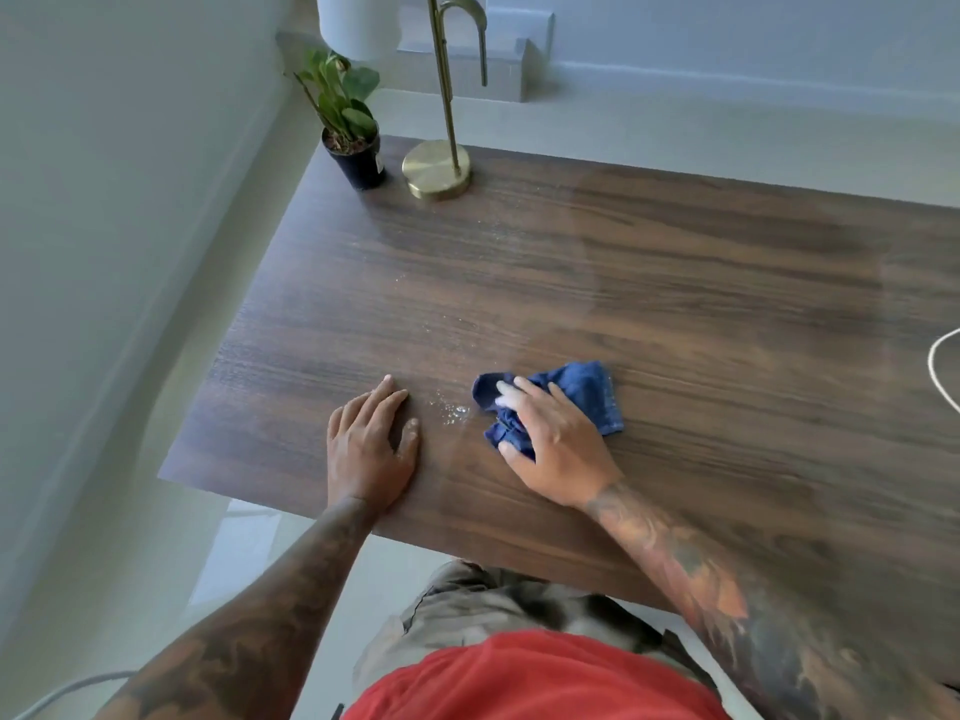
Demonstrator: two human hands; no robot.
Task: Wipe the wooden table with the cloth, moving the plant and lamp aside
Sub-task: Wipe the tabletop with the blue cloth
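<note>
A dark wooden table [675, 283] fills the middle of the view. My right hand [556, 439] presses a crumpled blue cloth [587, 387] flat onto the table near its front edge. My left hand [371, 444] rests palm-down on the wood, fingers together, holding nothing. Between the two hands lie small white specks or droplets [452, 407], and a faint trail of them runs toward the far left corner. At that corner stand a small green plant in a black pot [358, 161] and a brass lamp [436, 168] with a round base and thin stem.
A white cord [940, 371] loops in at the table's right edge. The floor drops away past the table's left edge and far edge. A pale wall stands to the left. A grey step or ledge [498, 70] lies beyond the lamp.
</note>
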